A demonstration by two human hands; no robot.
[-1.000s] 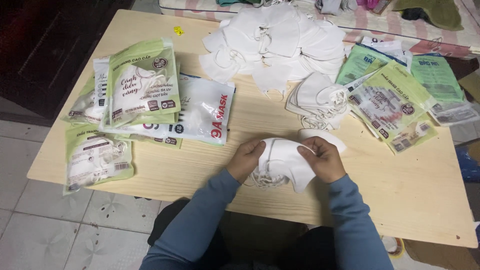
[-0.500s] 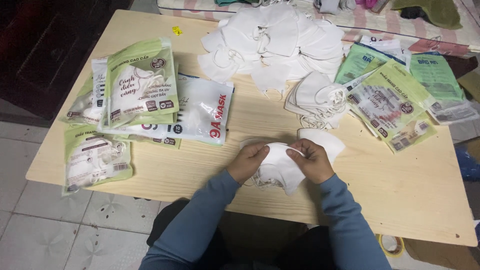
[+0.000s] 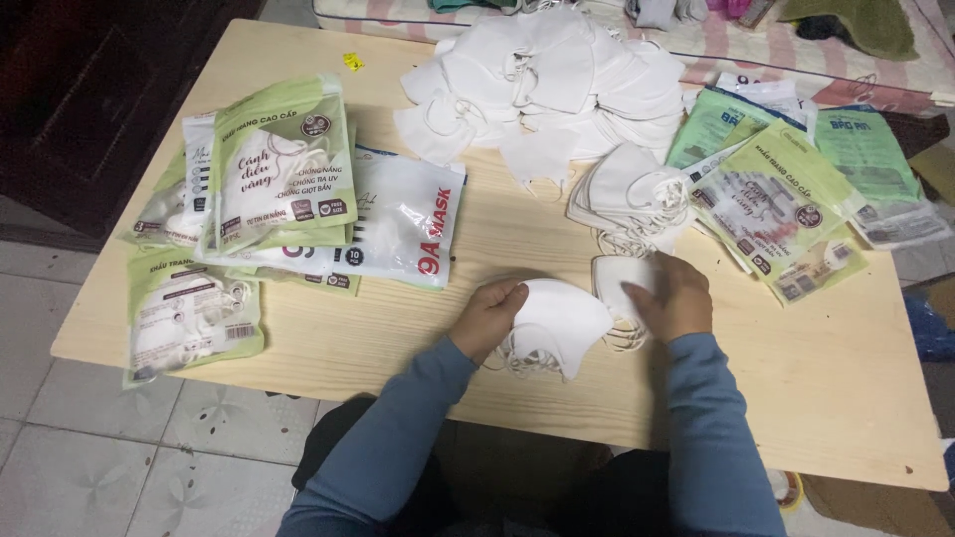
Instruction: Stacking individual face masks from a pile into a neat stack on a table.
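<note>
Gripping folded white masks (image 3: 557,323) in closed left hand (image 3: 489,318) | right hand (image 3: 674,298) flat on mask (image 3: 617,281) | near table (image 3: 846,398) edge

My left hand (image 3: 487,316) curls, fingers closed in a grip; my right hand (image 3: 676,298) lies flatter, palm down, both forearms angled inward.

A home room used for packing: pale wooden tabletop (image 3: 846,398) on tiled floor (image 3: 129,467), striped bed (image 3: 796,50) at the far edge.
</note>
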